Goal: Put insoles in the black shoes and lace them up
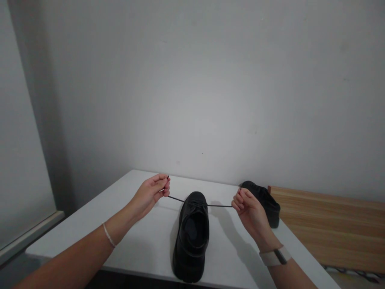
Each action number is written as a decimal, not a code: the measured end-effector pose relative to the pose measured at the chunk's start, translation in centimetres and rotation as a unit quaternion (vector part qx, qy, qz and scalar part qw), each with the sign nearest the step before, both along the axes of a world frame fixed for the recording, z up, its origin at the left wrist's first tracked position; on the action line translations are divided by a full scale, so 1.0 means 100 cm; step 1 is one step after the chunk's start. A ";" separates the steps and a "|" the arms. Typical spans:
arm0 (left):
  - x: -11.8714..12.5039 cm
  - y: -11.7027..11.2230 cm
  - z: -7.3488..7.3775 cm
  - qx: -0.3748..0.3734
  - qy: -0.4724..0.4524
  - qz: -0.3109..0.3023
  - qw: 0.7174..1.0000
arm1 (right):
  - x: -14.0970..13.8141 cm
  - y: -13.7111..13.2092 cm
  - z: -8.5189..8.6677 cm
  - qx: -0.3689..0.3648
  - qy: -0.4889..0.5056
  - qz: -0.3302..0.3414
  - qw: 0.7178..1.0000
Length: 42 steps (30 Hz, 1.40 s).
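A black lace-up shoe (192, 257) stands upright on the white table, its heel toward me and its toe toward the wall. My left hand (153, 190) is closed on one end of the black shoelace (219, 206), off to the shoe's left. On the other side, my right hand (248, 208) grips the opposite end of the same lace. Between the hands the lace runs taut across the shoe's upper, and both hands are raised above the tabletop. A short dark tip of lace pokes out above each set of fingers.
A second black shoe (264, 200) sits at the table's right edge, partly behind my right hand. The white table (141, 251) reaches back to a grey wall (192, 100). Beyond its right side is a wood-grain panel (331, 228); a white panel (21, 132) stands at the left.
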State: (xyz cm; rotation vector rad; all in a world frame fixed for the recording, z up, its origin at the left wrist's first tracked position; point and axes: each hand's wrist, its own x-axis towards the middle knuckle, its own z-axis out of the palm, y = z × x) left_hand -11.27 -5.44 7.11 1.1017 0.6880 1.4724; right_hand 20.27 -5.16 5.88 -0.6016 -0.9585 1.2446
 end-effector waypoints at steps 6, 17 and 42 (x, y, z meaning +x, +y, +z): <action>0.000 0.001 -0.004 0.054 0.079 0.017 0.995 | -0.001 -0.003 -0.002 0.039 -0.061 -0.018 0.997; 0.026 -0.019 -0.002 0.245 0.567 0.015 0.787 | -0.020 -0.025 0.000 0.235 -0.568 -0.105 0.782; 0.047 -0.023 0.010 0.336 0.731 0.063 0.590 | -0.045 -0.031 -0.003 0.224 -0.593 -0.101 0.767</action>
